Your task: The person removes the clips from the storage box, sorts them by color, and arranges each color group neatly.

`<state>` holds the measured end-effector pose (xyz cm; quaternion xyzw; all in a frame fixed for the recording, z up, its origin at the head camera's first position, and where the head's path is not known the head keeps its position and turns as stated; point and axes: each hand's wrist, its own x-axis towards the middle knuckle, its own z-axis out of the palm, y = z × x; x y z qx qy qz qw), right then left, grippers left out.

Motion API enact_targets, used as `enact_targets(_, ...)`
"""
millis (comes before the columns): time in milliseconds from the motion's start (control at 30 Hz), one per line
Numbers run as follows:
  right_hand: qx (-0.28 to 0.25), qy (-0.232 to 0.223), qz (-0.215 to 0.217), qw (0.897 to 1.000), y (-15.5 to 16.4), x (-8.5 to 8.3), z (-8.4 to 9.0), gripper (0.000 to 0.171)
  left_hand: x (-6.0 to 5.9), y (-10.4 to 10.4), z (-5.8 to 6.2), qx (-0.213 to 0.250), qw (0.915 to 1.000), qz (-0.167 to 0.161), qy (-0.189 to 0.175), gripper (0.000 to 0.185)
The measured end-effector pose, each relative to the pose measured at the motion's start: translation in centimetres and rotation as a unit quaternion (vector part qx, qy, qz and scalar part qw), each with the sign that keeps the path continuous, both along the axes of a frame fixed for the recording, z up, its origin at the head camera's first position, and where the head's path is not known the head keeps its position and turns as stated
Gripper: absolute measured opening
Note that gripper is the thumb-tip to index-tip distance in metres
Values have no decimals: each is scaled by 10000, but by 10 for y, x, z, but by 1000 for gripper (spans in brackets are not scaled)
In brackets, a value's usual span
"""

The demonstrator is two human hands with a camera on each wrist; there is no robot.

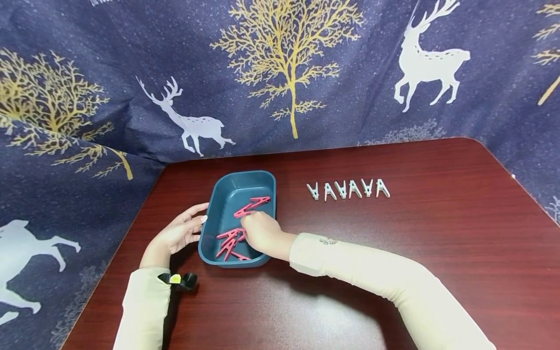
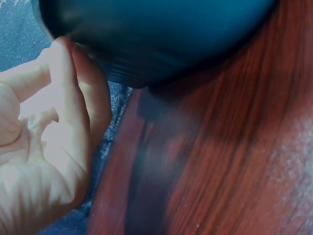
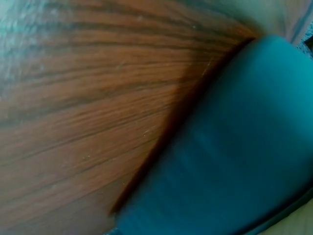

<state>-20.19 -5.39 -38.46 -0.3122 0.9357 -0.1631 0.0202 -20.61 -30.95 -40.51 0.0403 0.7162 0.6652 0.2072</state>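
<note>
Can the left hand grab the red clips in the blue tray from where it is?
Probably yes. The left hand rests against the outer wall of the blue tray, whose top is open. The red clips lie just inside, though the right hand is already in there among them and partly blocks the way.

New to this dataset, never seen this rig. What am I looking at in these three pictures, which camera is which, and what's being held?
No machine here: a person works with two bare hands. The wide picture comes from a camera on the head, looking down at a dark red table. The two blurry close-ups come from cameras on each wrist; both mostly show the teal tray wall and wood grain. The left hand rests its fingers against the tray's left side. The right hand reaches into the tray among the pink clothespins; whether it grips one cannot be told. A row of white clothespins lies to the right of the tray.
</note>
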Motion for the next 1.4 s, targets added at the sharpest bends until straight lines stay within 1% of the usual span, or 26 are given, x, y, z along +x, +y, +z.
enact_targets(67,-165,20,73,9998,1,0,0,8,1,0,0,-22,10000,12,-1,41)
enact_targets(167,-438,-82,151,9989,2,-1,1,12,2,0,0,-23,10000,25,-17,42)
enact_targets(233,-645,-260,165,9974,3,-1,2,9,2,0,-1,-10,10000,36,-27,42)
enact_targets(300,-825,-447,160,9955,4,0,3,3,3,1,-1,1,10000,51,-33,42)
enact_targets(333,-919,-548,149,9942,4,0,3,4,3,1,-1,12,10000,59,-32,42)
enact_targets(400,-1099,-707,118,9914,5,-1,3,13,3,0,-1,19,10000,70,-32,42)
enact_targets(467,-1279,-802,107,9885,6,-1,3,16,4,0,-1,26,10000,68,-29,42)
enact_targets(633,-1650,-838,135,9826,8,-3,3,21,3,0,-1,-28,10000,44,16,44)
enact_targets(800,-1830,-773,96,9800,9,-5,3,24,2,0,-1,-79,10000,35,25,44)
enact_targets(900,-2023,-1040,23,9738,8,-7,3,26,1,-1,0,-83,10000,2,44,43)
enact_targets(1033,-2247,-1579,-172,9614,9,-8,7,29,0,-1,0,-96,9999,-30,63,43)
enact_targets(1167,-2371,-1732,-258,9556,11,-8,12,29,-1,0,0,-77,10000,-4,46,43)
enact_targets(1400,-2678,-1895,-398,9438,14,-10,15,24,-2,0,0,-48,10000,37,2,42)
